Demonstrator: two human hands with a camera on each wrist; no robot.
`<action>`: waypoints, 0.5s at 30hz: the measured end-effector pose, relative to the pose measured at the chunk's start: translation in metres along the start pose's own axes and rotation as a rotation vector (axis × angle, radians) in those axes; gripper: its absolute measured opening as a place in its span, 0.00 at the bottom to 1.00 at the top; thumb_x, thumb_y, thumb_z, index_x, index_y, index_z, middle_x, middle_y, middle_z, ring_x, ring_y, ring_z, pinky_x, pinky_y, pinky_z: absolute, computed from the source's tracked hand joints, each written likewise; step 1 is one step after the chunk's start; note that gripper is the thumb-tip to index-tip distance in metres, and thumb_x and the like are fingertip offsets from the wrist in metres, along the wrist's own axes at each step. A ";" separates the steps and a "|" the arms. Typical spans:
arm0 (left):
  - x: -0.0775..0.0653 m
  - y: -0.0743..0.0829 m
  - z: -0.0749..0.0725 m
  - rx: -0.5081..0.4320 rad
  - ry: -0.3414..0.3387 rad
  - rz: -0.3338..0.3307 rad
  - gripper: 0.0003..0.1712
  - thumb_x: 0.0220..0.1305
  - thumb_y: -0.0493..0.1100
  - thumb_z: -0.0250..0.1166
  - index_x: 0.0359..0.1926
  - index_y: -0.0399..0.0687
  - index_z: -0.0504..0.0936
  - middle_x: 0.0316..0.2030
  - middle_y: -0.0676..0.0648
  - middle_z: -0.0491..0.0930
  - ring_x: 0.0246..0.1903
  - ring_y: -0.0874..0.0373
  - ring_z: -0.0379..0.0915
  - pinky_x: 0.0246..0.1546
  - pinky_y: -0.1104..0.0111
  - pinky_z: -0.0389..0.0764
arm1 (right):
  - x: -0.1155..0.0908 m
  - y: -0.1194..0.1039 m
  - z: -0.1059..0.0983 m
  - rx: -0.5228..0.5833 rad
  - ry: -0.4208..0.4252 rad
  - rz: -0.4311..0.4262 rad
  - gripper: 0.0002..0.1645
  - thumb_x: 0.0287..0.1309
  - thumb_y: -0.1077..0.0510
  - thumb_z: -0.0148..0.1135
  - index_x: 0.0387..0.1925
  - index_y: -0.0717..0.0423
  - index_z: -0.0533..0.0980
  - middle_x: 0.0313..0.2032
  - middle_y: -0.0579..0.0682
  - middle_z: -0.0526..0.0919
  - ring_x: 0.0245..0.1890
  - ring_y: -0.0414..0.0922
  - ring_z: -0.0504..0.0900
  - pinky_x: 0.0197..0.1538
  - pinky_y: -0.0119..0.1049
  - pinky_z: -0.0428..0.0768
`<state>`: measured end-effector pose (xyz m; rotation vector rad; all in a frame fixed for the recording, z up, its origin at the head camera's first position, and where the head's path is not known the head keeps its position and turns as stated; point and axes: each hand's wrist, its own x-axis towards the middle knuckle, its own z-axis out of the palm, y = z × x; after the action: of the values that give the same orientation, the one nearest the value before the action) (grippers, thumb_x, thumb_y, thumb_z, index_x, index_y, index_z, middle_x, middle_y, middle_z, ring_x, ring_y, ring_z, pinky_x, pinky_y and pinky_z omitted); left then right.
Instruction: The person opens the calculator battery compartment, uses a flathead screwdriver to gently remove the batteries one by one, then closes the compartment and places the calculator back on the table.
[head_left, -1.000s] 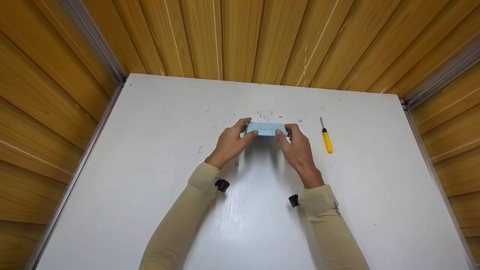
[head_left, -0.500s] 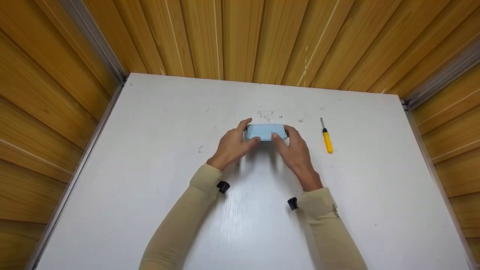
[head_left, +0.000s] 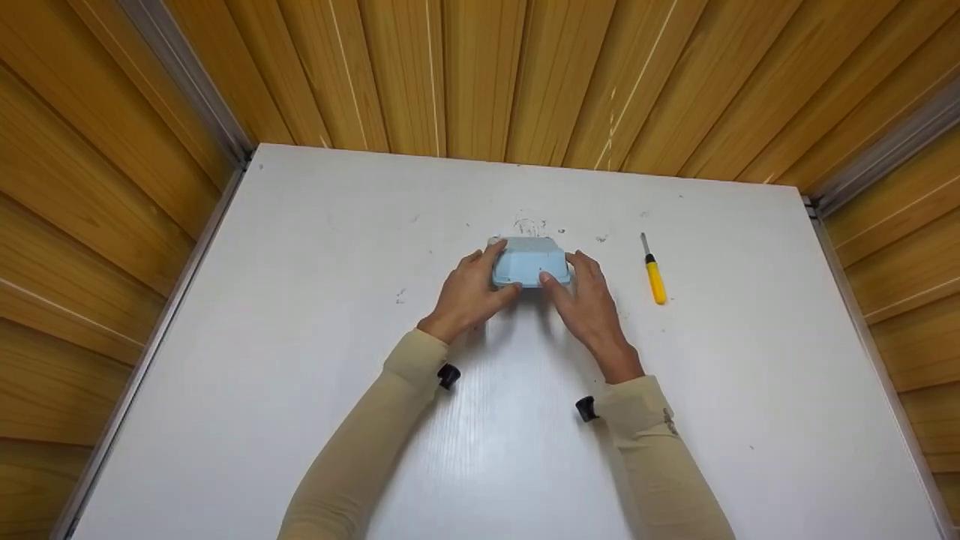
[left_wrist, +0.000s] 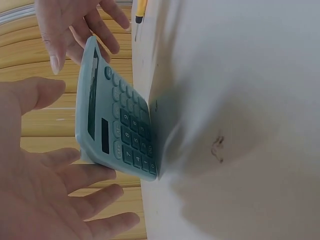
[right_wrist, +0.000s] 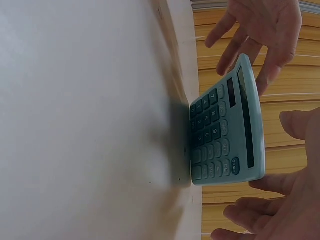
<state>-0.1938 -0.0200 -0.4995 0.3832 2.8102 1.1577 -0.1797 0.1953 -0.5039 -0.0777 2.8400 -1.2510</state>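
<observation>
A light blue calculator (head_left: 531, 266) stands tilted between both hands, its back showing in the head view. Its number keys (left_wrist: 134, 137) face down and toward the wrists, and the edge by the zero key is at the tabletop. The display edge is raised. My left hand (head_left: 471, 291) holds the left side, thumb at the near edge and index finger along the far side. On the right side my right hand (head_left: 591, 300) holds it, thumb over the back near the raised edge. Both wrist views show the fingers fairly straight beside the casing.
A yellow-handled screwdriver (head_left: 654, 279) lies to the right of the right hand, its tip pointing away. The white tabletop (head_left: 315, 315) bears small dark marks. Wood-patterned panels (head_left: 480, 75) stand behind it and at both sides.
The calculator has tilted so that more of its back shows, its near edge coming slightly toward the body. Both hands have shifted a little with it; the screwdriver stays put.
</observation>
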 end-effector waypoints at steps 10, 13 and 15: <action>-0.001 -0.005 0.006 0.067 -0.009 0.036 0.48 0.69 0.54 0.71 0.82 0.44 0.61 0.77 0.34 0.64 0.75 0.33 0.60 0.74 0.43 0.62 | 0.000 0.003 0.006 0.011 -0.037 0.028 0.50 0.75 0.31 0.55 0.80 0.63 0.60 0.80 0.66 0.53 0.81 0.63 0.53 0.77 0.61 0.58; -0.001 -0.007 0.007 0.074 -0.014 0.032 0.48 0.69 0.54 0.71 0.82 0.44 0.62 0.77 0.33 0.63 0.76 0.33 0.60 0.75 0.43 0.61 | -0.001 0.004 0.007 -0.002 -0.045 0.041 0.51 0.75 0.31 0.55 0.80 0.62 0.59 0.81 0.66 0.52 0.81 0.63 0.52 0.78 0.61 0.58; 0.000 -0.007 0.008 0.078 -0.014 0.028 0.48 0.69 0.54 0.71 0.82 0.44 0.62 0.77 0.33 0.63 0.76 0.34 0.60 0.75 0.43 0.61 | -0.001 0.004 0.008 -0.003 -0.046 0.044 0.51 0.76 0.31 0.55 0.80 0.63 0.59 0.81 0.66 0.53 0.81 0.63 0.52 0.78 0.61 0.57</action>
<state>-0.1936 -0.0196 -0.5103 0.4357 2.8533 1.0481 -0.1781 0.1924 -0.5122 -0.0439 2.7886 -1.2207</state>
